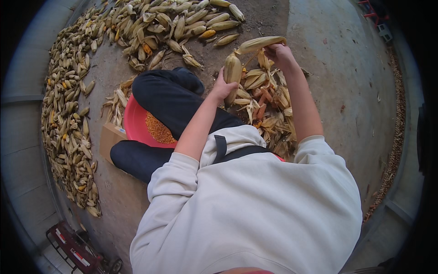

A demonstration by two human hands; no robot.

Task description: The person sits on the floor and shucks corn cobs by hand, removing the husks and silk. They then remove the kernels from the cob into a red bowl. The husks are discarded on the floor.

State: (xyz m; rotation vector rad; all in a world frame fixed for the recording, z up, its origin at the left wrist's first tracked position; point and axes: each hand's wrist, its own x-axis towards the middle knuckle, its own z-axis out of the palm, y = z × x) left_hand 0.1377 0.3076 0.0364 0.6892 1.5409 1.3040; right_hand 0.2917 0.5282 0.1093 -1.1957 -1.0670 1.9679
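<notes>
My left hand (224, 86) is closed around an upright ear of corn in its dry husk (233, 70). A second husked ear or husk piece (260, 44) joins it at the top and stretches off to the right, where my right hand (279, 54) grips its far end. Below my hands lies a heap of dry husks (273, 126) with reddish bare cobs (262, 106) among them. At my legs, a red plastic basin (135, 116) holds loose orange corn kernels (159, 129), partly hidden by my knee.
Unshucked ears of corn (191, 20) are piled ahead, and a long pile (68, 130) runs down the left. A cardboard box (109, 142) sits beside the basin. A dark red wheeled machine (75, 248) stands at lower left. Small brown items (393, 137) line the right wall.
</notes>
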